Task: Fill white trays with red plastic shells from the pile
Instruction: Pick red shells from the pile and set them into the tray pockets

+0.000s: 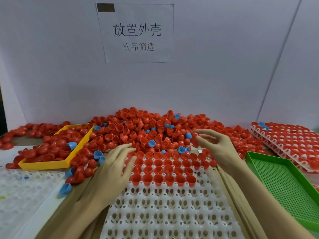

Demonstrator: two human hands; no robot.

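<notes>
A big pile of red plastic shells [138,128], with a few blue ones mixed in, lies against the back wall. In front of me sits a white tray [165,209]; its far rows hold red shells, mouths up, and its near rows are bare. My left hand [114,169] lies palm down at the tray's far left corner, fingers straight, tips touching shells at the pile's edge. My right hand [215,144] hovers over the pile's right side with fingers loosely spread, holding nothing I can see.
A yellow tray [51,163] with red shells sits at the left. A green perforated tray [283,183] lies at the right. Stacked white trays filled with red shells [284,140] stand at the far right. Another white tray [19,192] lies near left. A paper sign hangs on the wall.
</notes>
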